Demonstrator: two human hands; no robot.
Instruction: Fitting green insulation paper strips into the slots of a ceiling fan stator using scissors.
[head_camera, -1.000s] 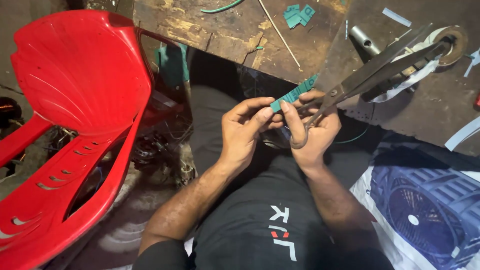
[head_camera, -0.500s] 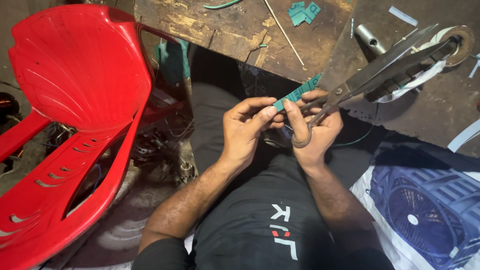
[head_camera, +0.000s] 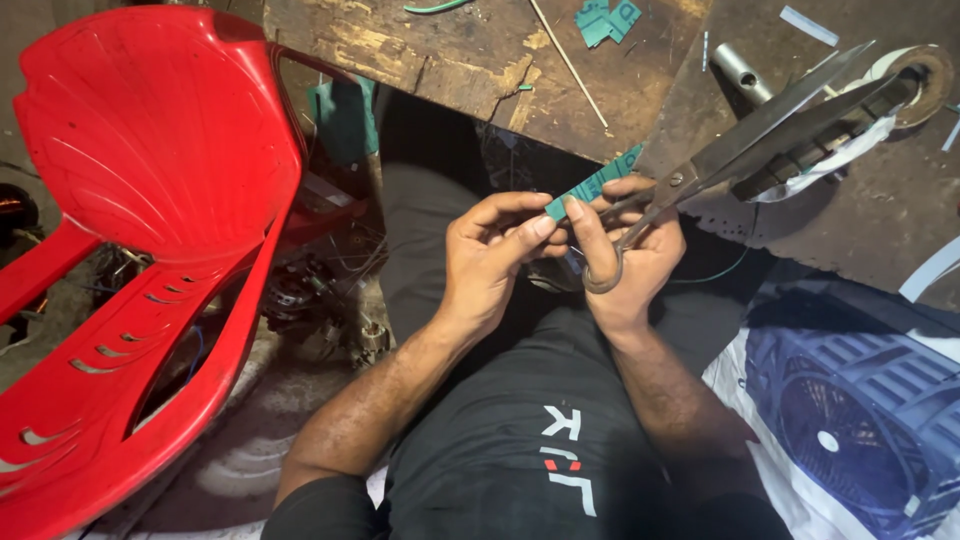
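Observation:
I hold a narrow teal strip (head_camera: 598, 184) in front of my chest, pinched between the thumb and forefinger of my left hand (head_camera: 492, 252). My right hand (head_camera: 632, 248) also touches the strip and carries a large pair of grey metal scissors (head_camera: 752, 134), with a finger through one handle loop. The scissor blades are nearly together and point up and to the right, over the dark workbench (head_camera: 870, 200). Both hands sit close together above my lap.
A red plastic chair (head_camera: 150, 230) lies tipped on the left. A worn wooden board (head_camera: 440, 50) carries teal scraps (head_camera: 608, 18), a thin rod (head_camera: 570, 65) and a metal tube (head_camera: 742, 70). A tape roll (head_camera: 915, 75) rests behind the blades. A printed sheet (head_camera: 850, 410) lies lower right.
Both hands and the scissors stay nearly in the same place. The view has shifted slightly; the teal strip remains pinched between the fingers.

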